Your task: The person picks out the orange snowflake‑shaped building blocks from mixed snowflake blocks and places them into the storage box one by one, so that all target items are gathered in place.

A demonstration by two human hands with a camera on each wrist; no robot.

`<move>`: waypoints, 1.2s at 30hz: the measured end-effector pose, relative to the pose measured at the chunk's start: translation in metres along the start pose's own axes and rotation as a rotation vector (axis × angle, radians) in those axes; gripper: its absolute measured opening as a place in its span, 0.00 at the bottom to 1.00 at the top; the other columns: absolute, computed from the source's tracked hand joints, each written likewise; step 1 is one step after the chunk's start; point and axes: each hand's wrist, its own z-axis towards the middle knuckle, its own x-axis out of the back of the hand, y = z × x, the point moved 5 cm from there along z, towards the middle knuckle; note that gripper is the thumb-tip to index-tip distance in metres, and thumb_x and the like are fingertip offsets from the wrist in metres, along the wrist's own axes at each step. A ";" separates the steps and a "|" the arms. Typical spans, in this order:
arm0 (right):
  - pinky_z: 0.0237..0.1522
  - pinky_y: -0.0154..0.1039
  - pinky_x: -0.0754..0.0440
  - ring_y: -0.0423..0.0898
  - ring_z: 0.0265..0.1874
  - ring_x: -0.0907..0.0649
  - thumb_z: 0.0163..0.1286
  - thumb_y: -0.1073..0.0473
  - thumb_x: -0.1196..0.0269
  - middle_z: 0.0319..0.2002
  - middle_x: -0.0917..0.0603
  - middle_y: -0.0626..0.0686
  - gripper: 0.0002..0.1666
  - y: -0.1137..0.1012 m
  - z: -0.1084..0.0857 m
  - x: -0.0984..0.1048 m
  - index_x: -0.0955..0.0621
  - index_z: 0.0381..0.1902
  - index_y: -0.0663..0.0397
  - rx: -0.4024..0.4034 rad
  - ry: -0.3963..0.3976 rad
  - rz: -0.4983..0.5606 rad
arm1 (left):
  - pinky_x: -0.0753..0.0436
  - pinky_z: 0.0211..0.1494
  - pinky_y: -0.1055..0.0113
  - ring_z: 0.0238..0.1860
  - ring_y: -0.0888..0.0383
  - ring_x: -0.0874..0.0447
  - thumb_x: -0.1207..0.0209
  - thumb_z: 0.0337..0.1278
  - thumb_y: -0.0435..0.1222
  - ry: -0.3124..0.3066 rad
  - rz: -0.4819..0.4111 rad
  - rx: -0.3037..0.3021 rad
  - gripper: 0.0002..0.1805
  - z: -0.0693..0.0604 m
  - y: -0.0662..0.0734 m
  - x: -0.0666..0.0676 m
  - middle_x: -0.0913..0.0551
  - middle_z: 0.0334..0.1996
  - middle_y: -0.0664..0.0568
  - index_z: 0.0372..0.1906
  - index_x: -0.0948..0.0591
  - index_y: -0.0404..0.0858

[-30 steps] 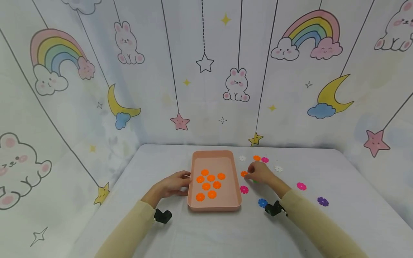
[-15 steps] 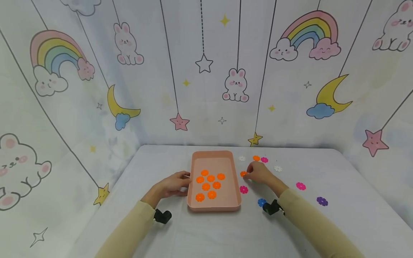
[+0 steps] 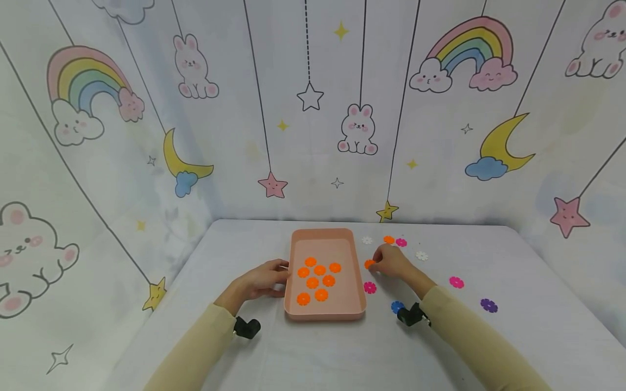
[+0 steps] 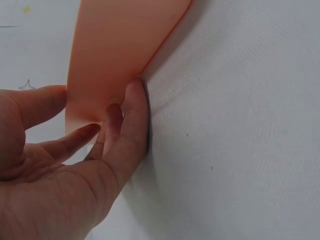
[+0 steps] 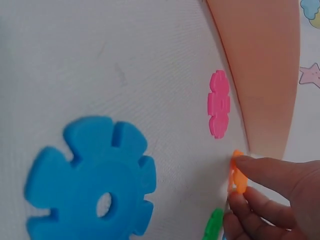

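A peach tray (image 3: pixel 323 315) lies on the white table, with several orange flower-shaped interlocking discs (image 3: pixel 312 282) on its floor. My left hand (image 3: pixel 264 279) rests on its left side; in the left wrist view the thumb touches the rim, while the fingers (image 4: pixel 135 115) lie against the outer wall low near the cloth. Just right of the tray, my right hand (image 3: pixel 393 262) pinches another orange flower-shaped disc (image 5: pixel 238 172) between thumb and fingers, close to the tabletop. Part of a green disc (image 5: pixel 214 225) shows beside those fingers in the right wrist view.
Around the right hand lie a blue disc (image 3: pixel 397 307), a pink one (image 3: pixel 369 288), a white one (image 3: pixel 421 256) and an orange one (image 3: pixel 388 239). Farther right are a pink disc (image 3: pixel 457 282) and a purple disc (image 3: pixel 489 306). A printed curtain (image 3: pixel 313 136) hangs behind.
My right hand has shifted very slightly left at the orange disc beside the tray. The left hand, the tray and its discs stay as they were.
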 end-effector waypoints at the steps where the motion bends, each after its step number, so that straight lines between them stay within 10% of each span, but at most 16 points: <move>1: 0.34 0.39 0.18 0.48 0.31 0.22 0.64 0.59 0.27 0.35 0.20 0.55 0.16 -0.001 -0.001 0.000 0.21 0.42 0.62 0.008 0.006 0.002 | 0.13 0.53 0.52 0.57 0.46 0.20 0.46 0.77 0.37 -0.001 -0.002 0.000 0.27 0.000 0.000 0.000 0.26 0.66 0.39 0.74 0.35 0.33; 19: 0.41 0.43 0.15 0.49 0.35 0.19 0.68 0.66 0.34 0.36 0.16 0.56 0.07 -0.015 -0.010 0.019 0.17 0.41 0.66 0.154 0.080 0.039 | 0.13 0.54 0.53 0.57 0.47 0.20 0.47 0.78 0.38 -0.007 -0.005 -0.009 0.27 0.001 -0.002 0.002 0.23 0.63 0.39 0.73 0.34 0.33; 36: 0.38 0.40 0.16 0.60 0.39 0.13 0.67 0.65 0.33 0.32 0.13 0.53 0.04 -0.097 0.008 0.014 0.16 0.37 0.62 0.280 -0.054 0.144 | 0.13 0.54 0.52 0.58 0.46 0.20 0.48 0.78 0.37 -0.007 0.000 -0.014 0.27 -0.002 0.000 0.001 0.25 0.64 0.37 0.74 0.36 0.31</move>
